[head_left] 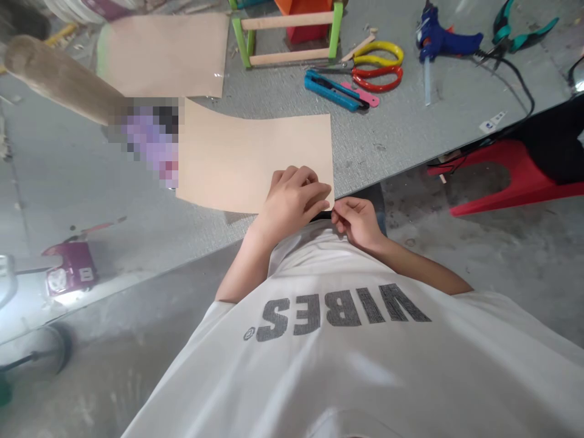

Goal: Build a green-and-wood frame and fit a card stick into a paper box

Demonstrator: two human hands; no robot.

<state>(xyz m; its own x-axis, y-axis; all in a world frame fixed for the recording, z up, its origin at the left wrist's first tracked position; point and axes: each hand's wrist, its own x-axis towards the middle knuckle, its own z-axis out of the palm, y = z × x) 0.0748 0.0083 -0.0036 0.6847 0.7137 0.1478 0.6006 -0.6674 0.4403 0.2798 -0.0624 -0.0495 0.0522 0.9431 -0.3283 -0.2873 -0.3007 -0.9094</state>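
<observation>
A thin pale-tan sheet [237, 152], slightly bowed, lies over the table's near edge. My left hand [294, 194] rests on its right part with fingers bent and thumb close to the front right corner, holding it. At that same corner, my right hand [358, 224] has thumb and forefinger pinched together. Whether anything small sits in that pinch besides the sheet's corner is hidden. Behind it lies a second tan sheet [164, 55] with a shiny edge.
Beyond the sheet lie a blue cutter knife [331, 90], scissors with yellow and red handles [378, 79], a blue glue gun [444, 36] and pliers [515, 39]. A green-ended wooden frame [287, 23] stands at the back. A wooden cylinder [64, 79] is at left, a red stool [515, 173] at right.
</observation>
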